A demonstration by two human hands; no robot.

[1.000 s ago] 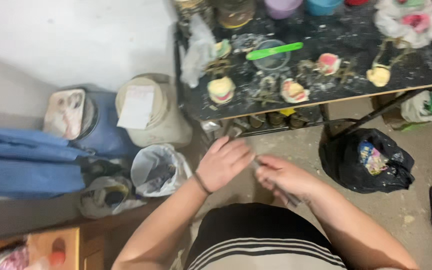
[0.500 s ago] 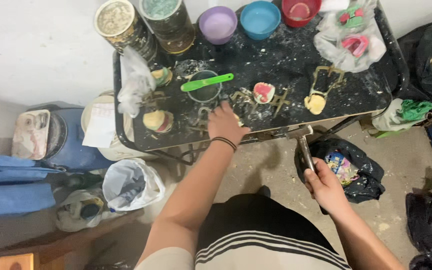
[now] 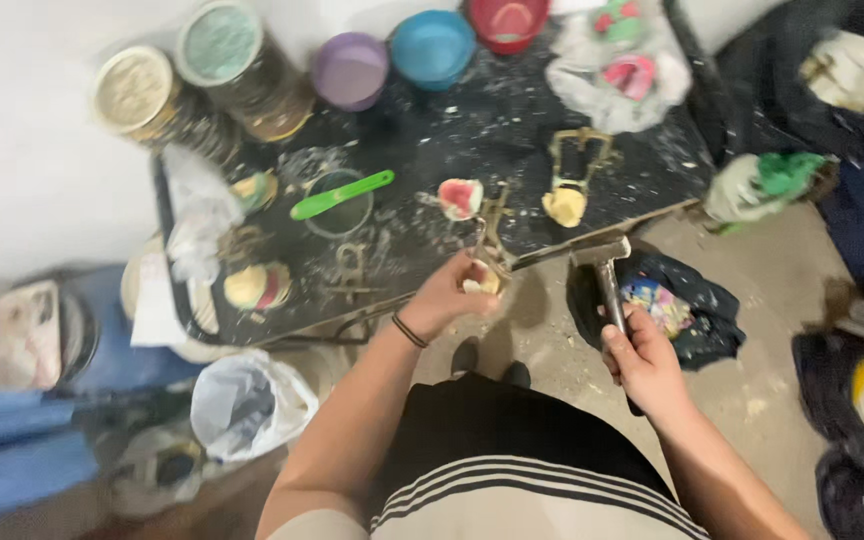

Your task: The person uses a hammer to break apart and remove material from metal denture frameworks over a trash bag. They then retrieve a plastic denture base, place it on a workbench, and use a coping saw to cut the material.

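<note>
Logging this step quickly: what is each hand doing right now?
Left hand: fingers closed on a plaster cast in a brass frame at the table edge.
Right hand: closed around a small hammer.

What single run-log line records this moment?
left hand: grips brass clamp | right hand: holds hammer | table: cluttered

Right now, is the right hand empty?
No, the right hand grips the handle of a small hammer, its head raised beside the table edge.
</note>
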